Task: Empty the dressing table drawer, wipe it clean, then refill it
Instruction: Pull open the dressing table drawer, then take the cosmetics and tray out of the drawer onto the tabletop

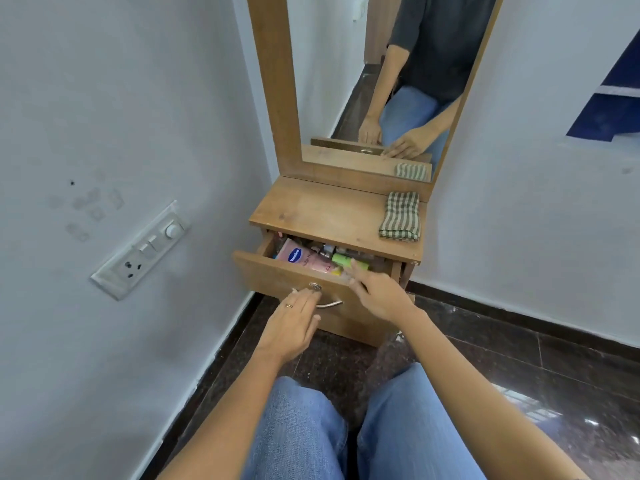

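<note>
wooden drawer [272, 284] stands open (right hand [379, 297] above its rim).

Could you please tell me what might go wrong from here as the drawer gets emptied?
The drawer is only partly out, so items under the tabletop could be missed. Its contents are crowded: as the right hand reaches toward the green item, it may knock the pink Vaseline pack. A hard pull by the left hand at the handle might bring the drawer out too far.
</note>
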{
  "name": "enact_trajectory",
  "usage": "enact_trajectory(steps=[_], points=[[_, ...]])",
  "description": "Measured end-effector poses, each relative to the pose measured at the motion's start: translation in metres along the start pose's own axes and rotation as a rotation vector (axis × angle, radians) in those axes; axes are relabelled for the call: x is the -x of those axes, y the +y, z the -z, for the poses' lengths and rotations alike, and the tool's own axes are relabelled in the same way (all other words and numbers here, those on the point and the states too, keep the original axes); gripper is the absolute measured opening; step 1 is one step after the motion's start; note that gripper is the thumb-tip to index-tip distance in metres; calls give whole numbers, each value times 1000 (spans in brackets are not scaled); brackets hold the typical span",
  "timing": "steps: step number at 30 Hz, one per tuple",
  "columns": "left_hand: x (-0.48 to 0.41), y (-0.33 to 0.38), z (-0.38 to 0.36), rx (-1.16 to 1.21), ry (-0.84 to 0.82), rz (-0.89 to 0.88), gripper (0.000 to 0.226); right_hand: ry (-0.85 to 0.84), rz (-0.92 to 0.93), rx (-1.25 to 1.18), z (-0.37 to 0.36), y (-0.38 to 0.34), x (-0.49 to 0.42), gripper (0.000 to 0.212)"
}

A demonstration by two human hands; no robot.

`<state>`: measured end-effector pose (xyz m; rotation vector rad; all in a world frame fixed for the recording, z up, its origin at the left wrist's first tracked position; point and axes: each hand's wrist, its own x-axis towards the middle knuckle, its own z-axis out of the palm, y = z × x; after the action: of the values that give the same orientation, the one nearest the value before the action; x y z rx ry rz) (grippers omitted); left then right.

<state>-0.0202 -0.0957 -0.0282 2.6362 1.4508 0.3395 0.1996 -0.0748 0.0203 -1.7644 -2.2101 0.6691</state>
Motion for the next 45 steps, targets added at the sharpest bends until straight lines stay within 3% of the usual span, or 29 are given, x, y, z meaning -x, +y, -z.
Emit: enact_trajectory(steps=[2, 4, 9, 13, 21, 28, 35, 45], points=[[5, 1, 12, 4, 148, 4, 47, -22, -12, 54, -7, -8, 12, 43], [5, 1, 22, 25, 182, 57, 49, -5, -30, 30, -14, -16, 23, 41], [13, 2, 20, 23, 21, 145, 67, 4, -41, -47, -29, -31, 48, 39], [27, 11, 19, 48, 13, 192, 74, 16, -49, -96, -36, -38, 64, 38], [57, 17, 21, 75, 30, 273, 72, 22, -185, -265, -43, -51, 78, 35], [67, 16, 32, 82, 27, 302, 54, -125, -296, -301, -45, -49, 79, 32], [44, 5, 40, 69, -18, 336, 44, -61, -308, -142, -48, -33, 55, 39], [-5, -18, 45, -156, -376, 302, 52, -155, -264, 247, -66, -34, 27, 33]])
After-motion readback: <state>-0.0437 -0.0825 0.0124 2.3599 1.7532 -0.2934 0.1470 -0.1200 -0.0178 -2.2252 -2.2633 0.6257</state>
